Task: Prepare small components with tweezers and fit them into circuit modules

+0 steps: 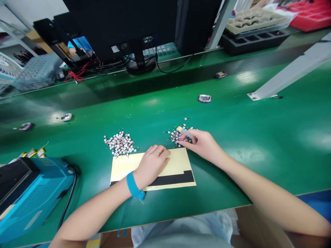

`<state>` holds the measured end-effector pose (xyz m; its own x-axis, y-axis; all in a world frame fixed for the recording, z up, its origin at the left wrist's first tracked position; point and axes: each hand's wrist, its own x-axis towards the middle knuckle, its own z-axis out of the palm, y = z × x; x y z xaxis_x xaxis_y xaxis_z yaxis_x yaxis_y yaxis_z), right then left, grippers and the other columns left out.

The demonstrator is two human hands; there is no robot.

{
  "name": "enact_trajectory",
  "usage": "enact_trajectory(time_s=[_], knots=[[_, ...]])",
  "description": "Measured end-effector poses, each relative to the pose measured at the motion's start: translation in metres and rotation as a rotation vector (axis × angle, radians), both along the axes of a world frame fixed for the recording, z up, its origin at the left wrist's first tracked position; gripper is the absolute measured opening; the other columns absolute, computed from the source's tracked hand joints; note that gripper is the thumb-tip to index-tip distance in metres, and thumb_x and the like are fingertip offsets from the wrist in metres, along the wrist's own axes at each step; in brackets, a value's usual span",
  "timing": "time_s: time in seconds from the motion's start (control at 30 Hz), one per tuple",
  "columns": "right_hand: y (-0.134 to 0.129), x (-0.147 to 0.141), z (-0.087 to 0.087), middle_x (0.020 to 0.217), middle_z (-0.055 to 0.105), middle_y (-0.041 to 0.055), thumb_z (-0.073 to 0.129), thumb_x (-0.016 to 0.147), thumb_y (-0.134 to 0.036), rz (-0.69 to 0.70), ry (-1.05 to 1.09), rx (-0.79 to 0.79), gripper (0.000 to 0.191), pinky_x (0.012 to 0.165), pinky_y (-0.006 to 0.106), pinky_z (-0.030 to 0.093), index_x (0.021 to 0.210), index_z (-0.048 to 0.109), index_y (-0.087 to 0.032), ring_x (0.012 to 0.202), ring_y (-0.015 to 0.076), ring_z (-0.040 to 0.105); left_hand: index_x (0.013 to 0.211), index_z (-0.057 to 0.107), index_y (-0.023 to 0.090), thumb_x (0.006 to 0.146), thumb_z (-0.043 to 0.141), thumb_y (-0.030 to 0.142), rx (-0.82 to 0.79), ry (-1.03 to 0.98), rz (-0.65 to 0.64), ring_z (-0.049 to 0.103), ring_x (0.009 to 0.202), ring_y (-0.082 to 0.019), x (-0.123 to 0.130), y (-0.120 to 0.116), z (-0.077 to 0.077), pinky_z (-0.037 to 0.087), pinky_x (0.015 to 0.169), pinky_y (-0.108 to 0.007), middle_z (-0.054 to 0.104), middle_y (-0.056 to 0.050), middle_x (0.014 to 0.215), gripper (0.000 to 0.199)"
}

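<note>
A pale yellow sheet [129, 166] with a black strip [170, 179] lies on the green table. Resting on the sheet is my left hand [152, 163], a ring on one finger and a blue band at the wrist; its fingers are bent and close together, and whatever they hold, if anything, is hidden. My right hand [201, 143] pinches a whitish stick-like tool [186, 133] with a yellowish end, over the right pile of small parts [176, 135]. Another pile of small white parts [120, 144] touches the sheet's upper left edge.
A blue machine [38, 193] with a black cable stands at the left. Small device shells [204, 98] are spread farther back. Behind are a monitor [124, 27] and stacked trays [254, 22]; a grey metal leg [289, 74] slants at the right.
</note>
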<state>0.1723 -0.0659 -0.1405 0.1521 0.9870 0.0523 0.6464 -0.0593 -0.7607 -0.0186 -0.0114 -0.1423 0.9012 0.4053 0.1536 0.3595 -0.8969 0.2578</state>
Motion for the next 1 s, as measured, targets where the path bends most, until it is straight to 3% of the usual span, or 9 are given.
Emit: enact_trajectory(time_s=[0.1,0.23,0.37,0.53,0.6,0.67,0.77,0.9,1.0], knots=[[0.004,0.016,-0.004,0.071,0.053,0.0004,0.059,0.074,-0.025,0.033,-0.182,0.042,0.01,0.05,0.02,0.03,0.076,0.06,-0.015,0.055,0.009,0.044,0.081,0.057,0.013,0.082,0.047,0.019,0.05,0.13,-0.015,0.051,0.077,-0.02,0.0,0.0,0.005,0.047,0.069,-0.033,0.056,-0.008,0.083,0.012],[0.006,0.022,-0.007,0.079,0.055,0.0026,0.06,0.075,-0.026,0.048,-0.329,-0.009,0.011,0.06,0.023,0.036,0.081,0.062,-0.017,0.071,0.015,0.052,0.093,0.056,0.012,0.083,0.044,0.02,0.156,0.128,-0.021,0.05,0.081,-0.021,0.003,-0.011,0.0,0.046,0.072,-0.033,0.057,-0.008,0.088,0.017],[0.004,0.021,-0.007,0.085,0.056,0.0034,0.06,0.075,-0.024,0.017,-0.364,-0.029,0.016,0.064,0.025,0.041,0.09,0.062,-0.019,0.073,0.0158,0.055,0.107,0.051,0.008,0.084,0.041,0.019,0.233,0.118,-0.008,0.049,0.09,-0.023,0.007,-0.023,-0.008,0.043,0.076,-0.035,0.056,-0.01,0.101,0.028],[0.009,0.035,-0.009,0.083,0.06,0.0056,0.053,0.078,-0.019,-0.061,-0.329,0.099,0.015,0.066,0.028,0.045,0.088,0.063,-0.016,0.074,0.0181,0.058,0.116,0.046,0.008,0.086,0.038,0.024,0.223,0.148,0.017,0.045,0.097,-0.025,0.012,-0.026,-0.009,0.042,0.077,-0.036,0.052,-0.011,0.112,0.035],[0.014,0.045,-0.012,0.095,0.06,0.0072,0.043,0.077,-0.008,-0.098,-0.33,0.15,0.026,0.07,0.03,0.047,0.094,0.061,-0.015,0.082,0.0195,0.059,0.118,0.045,0.008,0.086,0.037,0.025,0.207,0.16,0.025,0.044,0.098,-0.025,0.014,-0.025,-0.008,0.041,0.077,-0.036,0.05,-0.011,0.114,0.037],[0.02,0.051,-0.016,0.115,0.054,0.0079,0.036,0.07,0.001,-0.101,-0.354,0.195,0.044,0.084,0.034,0.045,0.106,0.056,-0.014,0.101,0.0211,0.054,0.118,0.044,0.009,0.086,0.037,0.026,0.194,0.166,0.034,0.044,0.098,-0.025,0.015,-0.025,-0.008,0.041,0.078,-0.037,0.049,-0.011,0.115,0.037],[0.027,0.051,-0.022,0.126,0.045,0.0088,0.03,0.064,0.006,-0.009,-0.376,0.167,0.058,0.099,0.037,0.034,0.117,0.048,-0.009,0.119,0.0198,0.038,0.119,0.043,0.009,0.086,0.037,0.027,0.176,0.167,0.038,0.043,0.099,-0.026,0.016,-0.027,-0.01,0.041,0.078,-0.038,0.048,-0.012,0.116,0.038],[0.024,0.043,-0.022,0.125,0.046,0.0067,0.027,0.064,0.006,0.208,-0.348,0.08,0.06,0.101,0.033,0.033,0.118,0.049,-0.011,0.117,0.0156,0.041,0.12,0.042,0.009,0.085,0.039,0.028,0.126,0.143,0.023,0.044,0.1,-0.026,0.018,-0.03,-0.009,0.042,0.08,-0.039,0.048,-0.014,0.116,0.04],[0.014,0.045,-0.016,0.123,0.048,0.0073,0.028,0.065,0.006,0.173,-0.33,0.165,0.056,0.1,0.035,0.033,0.112,0.052,-0.011,0.116,0.0169,0.042,0.116,0.046,0.01,0.084,0.041,0.021,0.056,0.113,-0.005,0.047,0.098,-0.023,0.01,-0.014,0.003,0.043,0.082,-0.037,0.05,-0.013,0.113,0.034]])
